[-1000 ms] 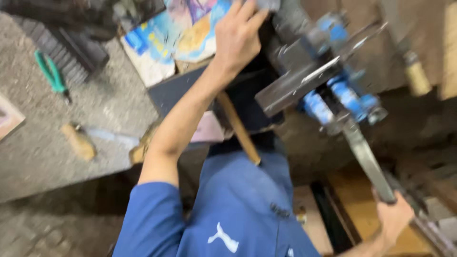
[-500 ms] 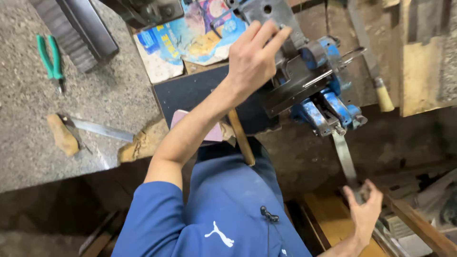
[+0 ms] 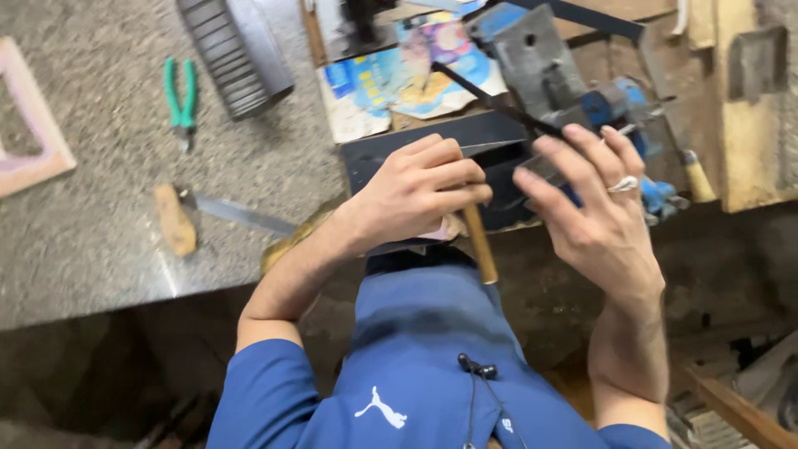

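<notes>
So the person's left hand [image 3: 416,199] is curled tight around a wooden handle [image 3: 480,243], which sticks out below the fist and points down toward the blue shirt [image 3: 416,366]; a thin grey metal blade [image 3: 492,148] seems to come out the other side of the fist, heading toward the vise, though whether blade and handle are one tool is hard to tell. The right hand [image 3: 594,212] sits just beside it with fingers spread and loosely bent, fingertips resting on or right at a flat metal piece near the blue bench vise [image 3: 619,108]; a ring shows on one finger, and it isn't clear that this hand is really gripping anything. A slim black rod [image 3: 490,100] runs diagonally from the colourful paper sheet [image 3: 399,83] down toward the right fingers. Both hands hover over a dark board [image 3: 391,150] at the edge of the bench. Off to the left, on the speckled grey stone worktop [image 3: 91,208], there's a knife with a pale wooden handle [image 3: 218,218] lying flat, green-handled pliers [image 3: 180,98] further up, and a ribbed dark metal block [image 3: 235,51] near the top. A pink frame corner [image 3: 29,141] pokes in at the far left, well apart from everything the hands are on.
</notes>
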`<action>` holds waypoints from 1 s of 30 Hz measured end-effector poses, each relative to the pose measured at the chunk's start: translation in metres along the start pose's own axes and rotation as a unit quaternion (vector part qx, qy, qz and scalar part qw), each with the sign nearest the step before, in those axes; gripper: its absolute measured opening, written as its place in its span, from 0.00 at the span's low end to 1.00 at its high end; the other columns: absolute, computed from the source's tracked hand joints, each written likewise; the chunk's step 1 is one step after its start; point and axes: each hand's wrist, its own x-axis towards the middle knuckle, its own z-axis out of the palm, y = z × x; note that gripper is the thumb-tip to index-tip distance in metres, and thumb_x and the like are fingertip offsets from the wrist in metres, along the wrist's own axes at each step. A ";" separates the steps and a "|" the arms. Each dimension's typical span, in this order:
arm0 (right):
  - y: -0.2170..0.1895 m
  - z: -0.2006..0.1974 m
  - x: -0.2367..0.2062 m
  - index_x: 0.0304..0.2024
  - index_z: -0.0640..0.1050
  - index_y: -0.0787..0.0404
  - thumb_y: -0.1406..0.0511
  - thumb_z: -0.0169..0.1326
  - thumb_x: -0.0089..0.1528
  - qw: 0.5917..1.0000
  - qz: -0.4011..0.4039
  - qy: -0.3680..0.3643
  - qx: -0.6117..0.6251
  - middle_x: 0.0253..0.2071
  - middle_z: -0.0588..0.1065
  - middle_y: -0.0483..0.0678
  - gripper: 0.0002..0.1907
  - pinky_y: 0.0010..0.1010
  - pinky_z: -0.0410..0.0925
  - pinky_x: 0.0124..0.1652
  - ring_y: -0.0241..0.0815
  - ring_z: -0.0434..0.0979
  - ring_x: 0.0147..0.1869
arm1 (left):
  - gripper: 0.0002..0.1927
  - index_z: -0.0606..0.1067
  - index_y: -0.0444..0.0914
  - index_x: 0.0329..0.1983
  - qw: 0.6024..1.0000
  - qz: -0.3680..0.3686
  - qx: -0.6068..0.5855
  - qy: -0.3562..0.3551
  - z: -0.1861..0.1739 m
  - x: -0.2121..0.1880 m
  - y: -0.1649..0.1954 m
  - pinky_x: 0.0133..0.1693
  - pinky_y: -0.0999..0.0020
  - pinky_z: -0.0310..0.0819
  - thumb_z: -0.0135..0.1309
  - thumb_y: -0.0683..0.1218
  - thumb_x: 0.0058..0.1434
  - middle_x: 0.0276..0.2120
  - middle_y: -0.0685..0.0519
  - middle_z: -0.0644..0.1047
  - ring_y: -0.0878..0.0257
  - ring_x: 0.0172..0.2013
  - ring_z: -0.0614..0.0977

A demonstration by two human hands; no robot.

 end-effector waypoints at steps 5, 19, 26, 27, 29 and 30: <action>-0.053 0.061 0.021 0.40 0.80 0.64 0.73 0.65 0.59 0.992 0.001 0.001 0.126 0.44 0.79 0.48 0.09 0.53 0.64 0.70 0.49 0.79 0.58 | 0.16 0.75 0.37 0.54 0.964 -0.169 0.037 0.204 -0.020 -0.069 0.025 0.58 0.57 0.72 0.61 0.37 0.63 0.49 0.51 0.77 0.52 0.53 0.78; -0.113 0.208 -0.014 0.51 0.81 0.63 0.64 0.61 0.66 0.958 0.194 -0.101 0.185 0.50 0.78 0.53 0.13 0.39 0.71 0.53 0.52 0.79 0.53 | 0.10 0.75 0.37 0.50 0.325 -0.516 -0.606 0.511 0.041 -0.222 0.004 0.44 0.66 0.78 0.55 0.43 0.68 0.38 0.52 0.79 0.61 0.39 0.81; -0.109 0.225 -0.019 0.62 0.72 0.69 0.60 0.70 0.46 0.976 0.029 -0.196 0.087 0.60 0.69 0.64 0.44 0.54 0.63 0.61 0.67 0.68 0.64 | 0.08 0.74 0.38 0.45 0.318 -0.517 -0.619 0.498 0.020 -0.253 -0.001 0.37 0.67 0.75 0.57 0.47 0.70 0.34 0.53 0.78 0.63 0.33 0.80; -0.110 0.225 -0.019 0.63 0.71 0.68 0.62 0.71 0.47 0.972 0.031 -0.209 0.099 0.62 0.68 0.64 0.43 0.54 0.63 0.63 0.67 0.68 0.65 | 0.08 0.74 0.38 0.47 0.342 -0.497 -0.615 0.508 0.020 -0.255 -0.001 0.39 0.68 0.75 0.57 0.46 0.70 0.35 0.54 0.78 0.64 0.35 0.79; -0.110 0.214 -0.022 0.63 0.72 0.66 0.64 0.70 0.49 0.976 0.049 -0.192 0.094 0.63 0.68 0.62 0.40 0.52 0.63 0.64 0.65 0.68 0.66 | 0.08 0.74 0.37 0.50 0.389 -0.455 -0.600 0.531 0.018 -0.259 -0.003 0.42 0.71 0.74 0.57 0.44 0.71 0.38 0.56 0.77 0.67 0.38 0.78; -0.111 0.206 -0.022 0.62 0.73 0.66 0.66 0.70 0.51 0.978 0.057 -0.178 0.092 0.64 0.69 0.62 0.38 0.51 0.64 0.64 0.64 0.69 0.66 | 0.08 0.74 0.37 0.50 0.401 -0.459 -0.597 0.522 0.016 -0.262 -0.003 0.41 0.71 0.74 0.56 0.44 0.71 0.37 0.56 0.77 0.67 0.37 0.78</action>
